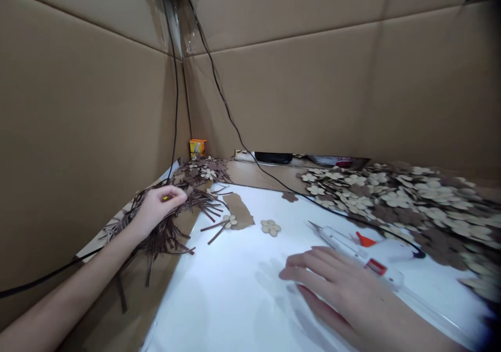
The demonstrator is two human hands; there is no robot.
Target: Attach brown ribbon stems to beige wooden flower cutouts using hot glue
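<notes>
My left hand (163, 205) is over a heap of thin brown strips (156, 240), thumb and forefinger pinched together. What the pinch holds, if anything, I cannot make out; a small yellow spot shows in the gap. My right hand (332, 287) hovers low over the white board (219, 300), fingers stretched out, holding nothing visible. Just beyond it lies a white glue gun (344, 242) with an orange trigger, its nozzle pointing left. A beige flower cutout (271, 227) rests on the board. Another beige flower (230, 220), with brown strips at it, touches a torn cardboard piece (239, 212).
Beige and brown flower cutouts (397, 199) are piled along the right. A smaller flower pile (203, 170) and an orange-yellow box (198, 147) stand in the far corner. Tall cardboard walls (313, 91) enclose the work surface. A black cable (230, 113) hangs down across the board to the glue gun.
</notes>
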